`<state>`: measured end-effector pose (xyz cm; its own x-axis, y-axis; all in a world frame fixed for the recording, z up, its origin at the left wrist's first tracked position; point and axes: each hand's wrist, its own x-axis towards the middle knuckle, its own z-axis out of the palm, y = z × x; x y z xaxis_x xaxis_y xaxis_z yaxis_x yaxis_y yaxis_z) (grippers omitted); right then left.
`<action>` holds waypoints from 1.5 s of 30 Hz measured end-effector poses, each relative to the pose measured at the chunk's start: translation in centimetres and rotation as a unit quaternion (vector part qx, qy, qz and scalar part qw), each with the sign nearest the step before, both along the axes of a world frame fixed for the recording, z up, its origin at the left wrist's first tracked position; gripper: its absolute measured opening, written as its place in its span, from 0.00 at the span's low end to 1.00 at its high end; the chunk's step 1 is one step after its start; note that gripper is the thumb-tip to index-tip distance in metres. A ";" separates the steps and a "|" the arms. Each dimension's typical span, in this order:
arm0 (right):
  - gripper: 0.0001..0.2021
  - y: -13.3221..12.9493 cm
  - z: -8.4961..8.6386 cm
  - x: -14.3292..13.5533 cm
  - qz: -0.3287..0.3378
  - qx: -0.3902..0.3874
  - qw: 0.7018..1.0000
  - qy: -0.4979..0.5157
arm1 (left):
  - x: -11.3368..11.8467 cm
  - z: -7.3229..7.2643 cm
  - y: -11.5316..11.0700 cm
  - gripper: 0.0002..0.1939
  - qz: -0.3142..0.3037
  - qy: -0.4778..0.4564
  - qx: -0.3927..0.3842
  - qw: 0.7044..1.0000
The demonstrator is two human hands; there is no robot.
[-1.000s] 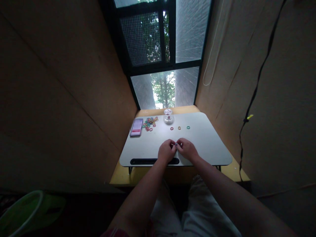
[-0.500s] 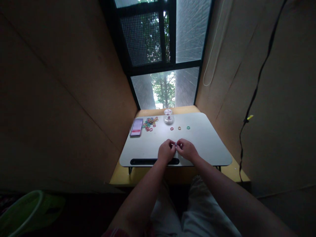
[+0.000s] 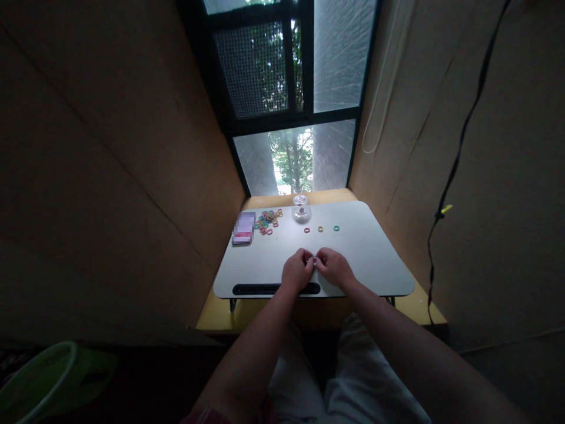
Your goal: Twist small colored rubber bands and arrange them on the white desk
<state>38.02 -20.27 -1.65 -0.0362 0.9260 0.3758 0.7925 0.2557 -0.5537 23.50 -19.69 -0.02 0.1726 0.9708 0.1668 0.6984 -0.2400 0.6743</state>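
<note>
My left hand (image 3: 298, 270) and my right hand (image 3: 334, 268) meet over the front middle of the white tabletop (image 3: 371, 259). Both are closed, their fingertips pinched together around a small bluish-grey piece (image 3: 315, 259). Fingers mostly hide it, so its kind cannot be made out. Beyond the hands lie three small ring-shaped bands in a loose row: a red band (image 3: 306, 230), a yellow band (image 3: 320, 229) and a green band (image 3: 336, 228). A pile of mixed-colour bands (image 3: 268, 219) is heaped at the back left.
A clear round container (image 3: 301, 213) stands at the back of the table. Left of the pile is a blurred purple-and-white flat item (image 3: 243, 228). A black slot (image 3: 260, 289) runs along the front edge. Walls flank both sides; a green basket (image 3: 66, 377) is at lower left.
Both hands stay in place, with only a slight shift of the fingertips around the small piece. The bands on the table have not moved.
</note>
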 end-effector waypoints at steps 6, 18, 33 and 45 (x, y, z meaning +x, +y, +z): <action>0.06 0.1 -0.1 0.1 0.002 0.001 1.000 -0.002 | 0.0 0.0 0.0 0.08 0.006 0.001 -0.002 1.000; 0.05 0.0 -0.2 0.1 0.020 -0.001 1.000 0.016 | 0.1 0.0 0.1 0.06 0.008 0.005 -0.008 1.000; 0.07 0.2 -0.3 0.2 0.002 -0.015 1.000 0.005 | -0.2 -0.4 0.1 0.12 -0.019 -0.028 -0.002 0.999; 0.13 0.2 0.1 0.1 0.009 -0.014 1.000 -0.017 | -0.1 -0.7 0.2 0.10 -0.027 -0.004 0.024 0.999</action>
